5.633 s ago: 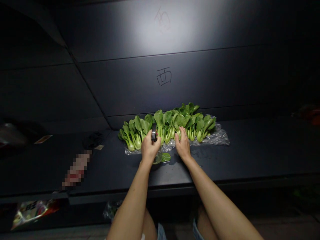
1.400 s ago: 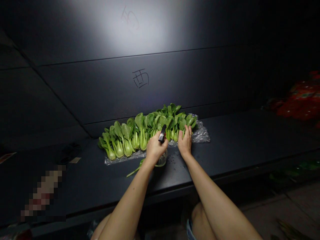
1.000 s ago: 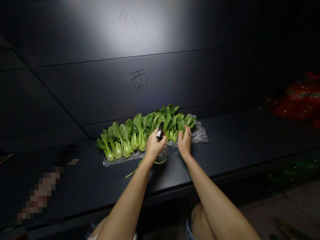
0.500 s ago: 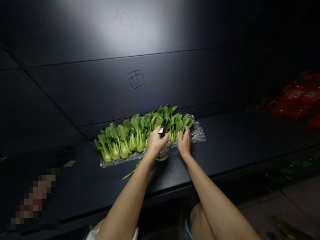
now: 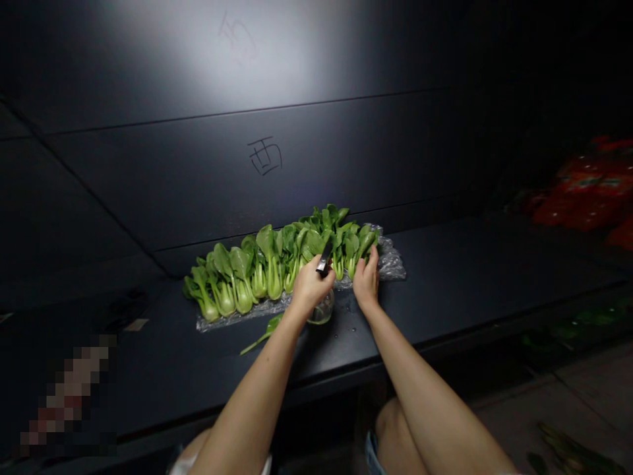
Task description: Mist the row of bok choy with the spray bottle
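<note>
A row of bok choy [image 5: 242, 284] stands upright along a sheet of clear plastic [image 5: 393, 260] on the dark shelf. My left hand [image 5: 310, 285] is wrapped round the neck of a spray bottle [image 5: 324, 307] with a black head and a clear body, held in front of the row. At the row's right end, my right hand [image 5: 366, 278] rests against the leaves with fingers stretched and slightly apart, holding nothing that I can see. One loose leaf [image 5: 262, 335] lies on the shelf left of the bottle.
A dark panel [image 5: 306, 158] with a drawn character rises behind the vegetables. Red packages [image 5: 588, 191] sit at the far right. Water drops dot the shelf [image 5: 346, 349] near its front edge. Below right, leafy scraps [image 5: 568, 448] lie on the floor.
The spray bottle's head has tipped slightly, and my left hand has shifted a little down with it. My right hand stays by the right-end leaves.
</note>
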Motion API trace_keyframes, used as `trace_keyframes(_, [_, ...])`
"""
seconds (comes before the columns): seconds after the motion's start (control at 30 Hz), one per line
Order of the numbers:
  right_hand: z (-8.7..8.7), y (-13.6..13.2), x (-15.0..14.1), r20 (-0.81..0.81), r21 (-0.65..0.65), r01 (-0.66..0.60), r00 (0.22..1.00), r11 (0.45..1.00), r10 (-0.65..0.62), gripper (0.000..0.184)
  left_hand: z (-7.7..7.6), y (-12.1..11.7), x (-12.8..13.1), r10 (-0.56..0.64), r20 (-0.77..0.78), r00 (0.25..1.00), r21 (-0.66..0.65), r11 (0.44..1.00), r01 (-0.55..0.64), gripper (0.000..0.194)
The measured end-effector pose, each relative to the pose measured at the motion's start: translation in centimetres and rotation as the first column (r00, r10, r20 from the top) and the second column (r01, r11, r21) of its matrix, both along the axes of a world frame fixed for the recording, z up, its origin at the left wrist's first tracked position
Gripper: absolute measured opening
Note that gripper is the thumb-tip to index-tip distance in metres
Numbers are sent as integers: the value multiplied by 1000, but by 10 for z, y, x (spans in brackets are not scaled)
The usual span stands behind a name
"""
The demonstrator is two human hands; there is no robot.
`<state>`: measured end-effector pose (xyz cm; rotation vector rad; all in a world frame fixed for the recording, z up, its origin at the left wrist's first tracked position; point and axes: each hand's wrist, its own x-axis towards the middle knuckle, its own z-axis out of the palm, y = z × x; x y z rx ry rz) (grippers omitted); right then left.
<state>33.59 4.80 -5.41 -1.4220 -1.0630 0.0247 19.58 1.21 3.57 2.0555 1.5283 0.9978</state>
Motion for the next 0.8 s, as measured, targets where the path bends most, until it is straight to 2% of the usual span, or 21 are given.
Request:
trace_keyframes(0.3, [-3, 3, 7, -128, 16, -50, 990, 999, 52, 55, 4, -7, 0, -58, -82, 995, -15, 998, 57, 17])
trace_keyframes(0.8, [-7, 9, 20, -300, 32, 32, 954, 999, -21, 50, 10, -11, 4, -64, -132, 989, -61, 997, 57, 21])
